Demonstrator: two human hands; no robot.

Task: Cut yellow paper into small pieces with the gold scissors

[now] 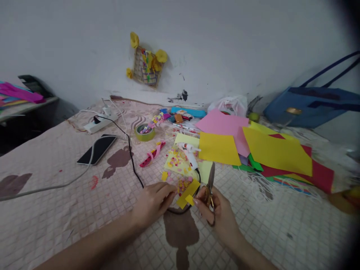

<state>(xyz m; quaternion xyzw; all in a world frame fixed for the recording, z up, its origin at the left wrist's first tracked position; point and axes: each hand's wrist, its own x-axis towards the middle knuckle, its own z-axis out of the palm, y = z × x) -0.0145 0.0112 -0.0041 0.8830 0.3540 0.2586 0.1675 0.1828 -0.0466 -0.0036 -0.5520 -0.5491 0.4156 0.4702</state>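
Note:
Scissors [210,183] with gold-coloured handles are held in my right hand [219,210], blades pointing up and away from me. At its thumb and fingertip is a small yellow paper piece [189,200], over a longer yellow paper strip [184,195]. My left hand [157,198] is closed, its fingertips pinched together beside a heap of small coloured paper bits [182,185]. Whatever it may hold is too small to make out. Just beyond lies a white glue gun [189,153] on pale yellow paper, its black cord running under the strip.
Coloured sheets [219,148] and white string [258,185] spread to the right. Left of centre are a decorated red strip [153,154], a tape roll [144,133], a phone [97,150] and a power strip [101,123]. A blue bag [312,107] stands at the back right.

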